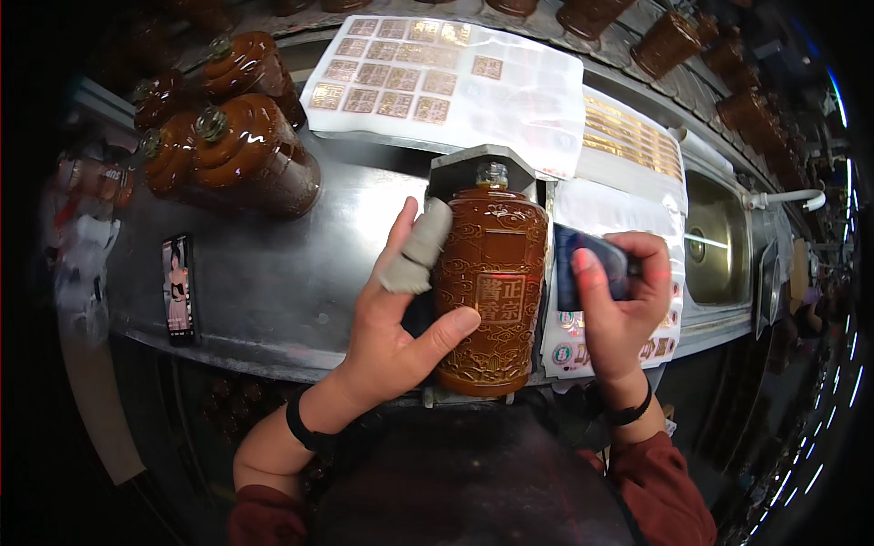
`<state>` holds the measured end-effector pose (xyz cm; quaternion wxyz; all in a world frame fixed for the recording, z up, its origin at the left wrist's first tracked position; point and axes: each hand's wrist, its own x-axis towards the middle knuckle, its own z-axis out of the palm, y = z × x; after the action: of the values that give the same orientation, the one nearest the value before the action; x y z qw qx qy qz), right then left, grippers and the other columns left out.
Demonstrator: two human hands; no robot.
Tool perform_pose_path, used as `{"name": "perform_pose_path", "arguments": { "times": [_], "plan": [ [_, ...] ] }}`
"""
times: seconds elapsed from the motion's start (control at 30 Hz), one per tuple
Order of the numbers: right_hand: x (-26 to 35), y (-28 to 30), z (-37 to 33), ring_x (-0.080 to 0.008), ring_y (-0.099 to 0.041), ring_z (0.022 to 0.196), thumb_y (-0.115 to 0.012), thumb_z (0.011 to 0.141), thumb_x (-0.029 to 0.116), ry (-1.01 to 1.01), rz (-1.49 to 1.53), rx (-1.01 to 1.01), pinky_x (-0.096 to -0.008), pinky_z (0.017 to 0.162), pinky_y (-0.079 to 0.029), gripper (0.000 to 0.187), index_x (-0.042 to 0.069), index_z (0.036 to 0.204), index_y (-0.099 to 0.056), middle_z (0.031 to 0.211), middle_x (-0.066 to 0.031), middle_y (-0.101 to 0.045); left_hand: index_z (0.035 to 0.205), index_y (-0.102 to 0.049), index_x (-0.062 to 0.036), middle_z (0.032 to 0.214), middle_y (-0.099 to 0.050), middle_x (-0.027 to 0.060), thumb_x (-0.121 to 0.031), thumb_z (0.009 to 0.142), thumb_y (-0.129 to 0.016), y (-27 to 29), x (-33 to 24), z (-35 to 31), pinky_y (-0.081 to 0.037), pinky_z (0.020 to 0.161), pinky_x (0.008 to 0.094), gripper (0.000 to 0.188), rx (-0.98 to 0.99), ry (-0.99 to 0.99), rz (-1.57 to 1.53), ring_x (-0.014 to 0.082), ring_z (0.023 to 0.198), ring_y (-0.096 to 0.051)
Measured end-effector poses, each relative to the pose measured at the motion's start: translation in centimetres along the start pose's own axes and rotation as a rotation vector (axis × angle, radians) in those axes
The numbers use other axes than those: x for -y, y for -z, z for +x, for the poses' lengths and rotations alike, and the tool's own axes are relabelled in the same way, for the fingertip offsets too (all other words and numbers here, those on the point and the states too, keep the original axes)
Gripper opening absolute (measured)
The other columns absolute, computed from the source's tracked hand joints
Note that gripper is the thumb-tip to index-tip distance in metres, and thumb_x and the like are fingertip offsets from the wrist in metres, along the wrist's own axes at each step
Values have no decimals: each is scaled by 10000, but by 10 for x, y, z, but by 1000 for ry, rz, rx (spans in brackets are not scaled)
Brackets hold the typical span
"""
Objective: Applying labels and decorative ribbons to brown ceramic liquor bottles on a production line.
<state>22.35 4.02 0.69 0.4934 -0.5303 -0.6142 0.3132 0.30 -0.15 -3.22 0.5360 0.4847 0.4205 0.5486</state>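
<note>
A glossy brown bottle with raised scrollwork and a clear stopper lies in a metal cradle, its neck pointing away from me. A square gold-toned label is on its front. My left hand steadies the bottle's left side, its thumb resting on the front beside the label. Grey cloth covers are on its fingers. To the right of the bottle, apart from it, my right hand grips a dark blue flat pad between thumb and fingers. The pad's exact kind is unclear.
Sticker sheets lie behind the cradle, with more sheets at right. Several brown bottles stand at far left. A phone lies on the metal counter. A sink with a tap is at right.
</note>
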Motion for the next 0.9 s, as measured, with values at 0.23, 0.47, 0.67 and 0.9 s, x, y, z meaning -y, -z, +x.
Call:
{"name": "perform_pose_path", "arguments": {
  "times": [0.23, 0.47, 0.67, 0.9],
  "plan": [
    [-3, 6, -9, -49, -533, 770, -741, 877, 17, -94, 63, 87, -197, 683, -453, 270, 20, 1064, -547, 930, -16, -574, 1287, -709, -129, 1602, -158, 370, -523, 950, -583, 20, -10, -6, -246, 1176, 545, 533, 234, -321, 789, 485, 1461, -303],
    [6, 6, -14, -30, -537, 776, -728, 881, -6, -205, 234, 62, -182, 685, -457, 293, 30, 1088, -524, 938, -2, -572, 1211, -752, -266, 1606, -267, 279, -541, 928, -591, 5, -34, -10, -183, 1136, 665, 426, 336, -393, 1045, 476, 1449, -314],
    [10, 8, -21, -45, -542, 793, -730, 865, -10, -177, 223, 44, -191, 693, -464, 300, 25, 1087, -531, 972, -21, -573, 1191, -759, -304, 1580, -335, 262, -512, 961, -558, -1, -40, 2, -165, 1138, 669, 370, 273, -437, 1148, 481, 1435, -329],
    [23, 4, -16, -179, -643, 831, -768, 805, -43, 339, -122, 116, -288, 768, -512, 314, 11, 1079, -624, 953, -96, -659, 1277, -720, -205, 1596, -286, 287, -463, 988, -529, 7, -25, -3, -148, 1170, 626, 431, 117, -340, 1077, 447, 1449, -335]
  ]
}}
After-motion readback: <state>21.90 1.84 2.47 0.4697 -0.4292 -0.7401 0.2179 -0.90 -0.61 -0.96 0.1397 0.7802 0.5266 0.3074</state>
